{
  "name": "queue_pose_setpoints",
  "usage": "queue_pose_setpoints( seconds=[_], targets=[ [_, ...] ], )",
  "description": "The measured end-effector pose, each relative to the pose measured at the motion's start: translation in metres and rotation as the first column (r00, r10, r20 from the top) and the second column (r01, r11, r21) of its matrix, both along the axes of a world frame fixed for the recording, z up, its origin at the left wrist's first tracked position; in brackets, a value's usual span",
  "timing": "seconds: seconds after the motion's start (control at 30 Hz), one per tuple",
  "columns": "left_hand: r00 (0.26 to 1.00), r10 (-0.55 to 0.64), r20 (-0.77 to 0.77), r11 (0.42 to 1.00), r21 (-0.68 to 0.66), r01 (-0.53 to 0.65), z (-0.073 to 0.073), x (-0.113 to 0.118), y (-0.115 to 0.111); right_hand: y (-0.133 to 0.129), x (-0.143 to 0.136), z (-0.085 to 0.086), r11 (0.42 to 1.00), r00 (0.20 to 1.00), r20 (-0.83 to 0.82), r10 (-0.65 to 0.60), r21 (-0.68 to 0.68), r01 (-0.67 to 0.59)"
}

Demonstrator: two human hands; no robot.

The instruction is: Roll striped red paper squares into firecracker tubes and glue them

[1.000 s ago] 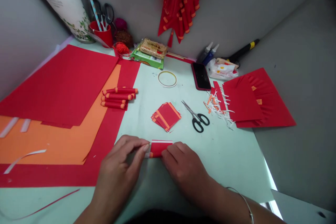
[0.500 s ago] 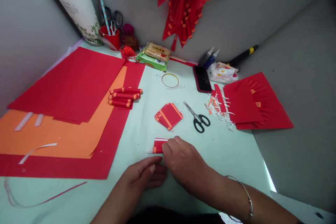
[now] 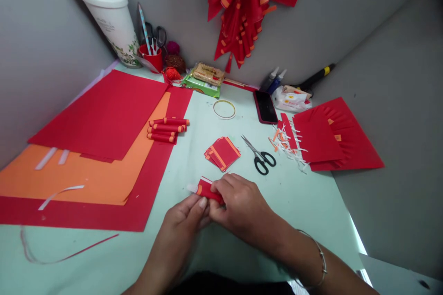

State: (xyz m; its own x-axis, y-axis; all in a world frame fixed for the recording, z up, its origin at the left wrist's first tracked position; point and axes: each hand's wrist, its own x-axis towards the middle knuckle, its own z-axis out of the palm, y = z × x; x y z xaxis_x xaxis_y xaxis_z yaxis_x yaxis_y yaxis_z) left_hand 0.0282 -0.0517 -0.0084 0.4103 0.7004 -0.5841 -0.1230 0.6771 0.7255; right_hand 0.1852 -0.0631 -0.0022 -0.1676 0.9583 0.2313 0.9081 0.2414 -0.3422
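Observation:
A partly rolled red paper piece [image 3: 205, 188] with an orange band is held between my hands at the front of the table. A white strip runs along its free edge, and a whitish end sticks out at its left. My right hand [image 3: 238, 198] grips its right part with thumb and fingers. My left hand [image 3: 188, 214] is closed at its lower left end, thumb against the roll; the left fingertips are partly hidden. Just beyond lies a stack of red paper pieces with orange strips [image 3: 224, 153]. Black-handled scissors [image 3: 261, 159] lie to the right of the stack.
Finished red paper rolls [image 3: 168, 128] lie at left beside large red [image 3: 104, 115] and orange sheets [image 3: 104, 184]. A tape ring [image 3: 224, 116], phone [image 3: 266, 107], snack packs [image 3: 207, 73] and white cup [image 3: 110, 18] stand farther back. Paper scraps [image 3: 285, 143] lie right; red paper decorations [image 3: 242, 9] hang behind.
The red paper has been lifted and tilted off the table. My left hand has moved up from beside it to close on its left end. The view has shifted slightly.

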Motion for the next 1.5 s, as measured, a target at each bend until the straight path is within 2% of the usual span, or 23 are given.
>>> queue_pose_setpoints(
  seconds=[0.17,0.3,0.63,0.9,1.07,1.2,1.37,1.5],
  targets=[
    [0.971,0.016,-0.237,0.983,0.183,0.028,0.01,0.003,0.009,-0.003,-0.019,0.001,0.96,0.968,-0.194,-0.158,0.199,0.197],
    [0.935,0.049,-0.351,0.961,0.271,0.051,0.013,0.008,0.016,-0.001,-0.025,-0.003,0.937,0.935,-0.28,-0.218,0.209,0.281],
    [0.906,0.058,-0.419,0.941,0.325,0.09,0.008,0.011,0.023,0.001,-0.022,-0.009,0.979,0.908,-0.387,-0.157,0.06,0.195],
    [0.853,0.042,-0.52,0.915,0.362,0.176,0.006,0.011,0.021,-0.005,-0.022,-0.008,0.981,0.902,-0.387,-0.191,-0.037,0.192],
    [0.82,0.051,-0.57,0.902,0.378,0.206,0.007,0.01,0.018,-0.007,-0.027,-0.007,0.972,0.864,-0.452,-0.223,-0.038,0.231],
    [0.799,0.077,-0.597,0.888,0.405,0.217,0.01,0.011,0.017,-0.009,-0.029,-0.004,0.976,0.836,-0.517,-0.186,-0.003,0.216],
    [0.778,0.12,-0.616,0.863,0.452,0.225,0.01,0.012,0.016,-0.011,-0.028,0.005,0.98,0.773,-0.606,-0.189,-0.067,0.187],
    [0.77,0.139,-0.623,0.862,0.46,0.216,0.008,0.011,0.015,-0.012,-0.028,0.009,0.981,0.759,-0.623,-0.187,-0.081,0.175]
  ],
)
